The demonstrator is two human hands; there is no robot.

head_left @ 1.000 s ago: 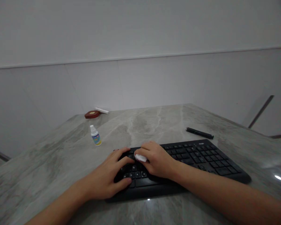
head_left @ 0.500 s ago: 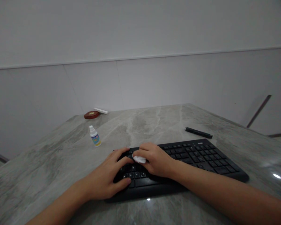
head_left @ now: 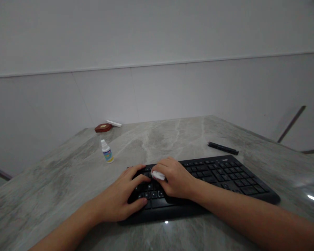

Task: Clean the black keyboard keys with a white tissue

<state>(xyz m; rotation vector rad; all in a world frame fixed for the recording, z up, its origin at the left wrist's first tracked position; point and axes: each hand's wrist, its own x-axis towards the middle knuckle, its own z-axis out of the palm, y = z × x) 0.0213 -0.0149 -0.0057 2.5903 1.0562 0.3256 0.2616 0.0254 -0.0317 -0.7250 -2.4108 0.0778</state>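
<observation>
Keyboard (head_left: 219, 176) lies flat on the marbled tabletop (head_left: 170, 139), beneath both hands; the right hand (head_left: 176, 179) is clamped on a white wad (head_left: 158, 175) over the left-side keys, bunched small, apparently so that fingertip pressure stays local; the left hand (head_left: 120, 200) has its fingers spread apart across the keyboard's left end, thumb at the lower keys, probably to brace it against sliding; a small bottle (head_left: 107, 152) stands upright beyond the left hand, presumably within reach yet off the keys; a slim black item (head_left: 223, 148) lies just behind the keyboard's right half; a red-brown case (head_left: 103, 128) and a flat white item (head_left: 114, 123) rest near the far edge.
</observation>
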